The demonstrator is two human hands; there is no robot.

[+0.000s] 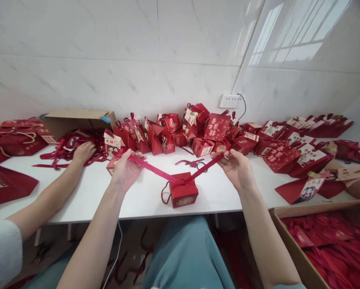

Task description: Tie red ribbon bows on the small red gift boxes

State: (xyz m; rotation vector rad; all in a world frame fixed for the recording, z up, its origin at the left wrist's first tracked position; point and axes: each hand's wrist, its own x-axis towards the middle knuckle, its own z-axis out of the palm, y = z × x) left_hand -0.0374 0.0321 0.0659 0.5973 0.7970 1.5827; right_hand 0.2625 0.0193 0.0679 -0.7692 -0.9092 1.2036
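Note:
A small red gift box (184, 196) stands near the front edge of the white table, with a cord loop at its left side. From its top a red ribbon (155, 170) spreads out in a V. My left hand (127, 170) pinches one ribbon end, up and to the left of the box. The other end is pinched in my right hand (236, 168), up and to the right. Both ribbon lengths look taut, crossing or knotted at the box top. Just behind the box lie red-handled scissors (189, 163) and a black ring.
Several red gift boxes (155, 136) line the wall, with more at right. At left, a co-worker's hand (84, 153) rests on ribbons before a cardboard box (77, 114). An open carton (297, 257) of red pieces stands at lower right. A power strip (229, 101) is on the wall.

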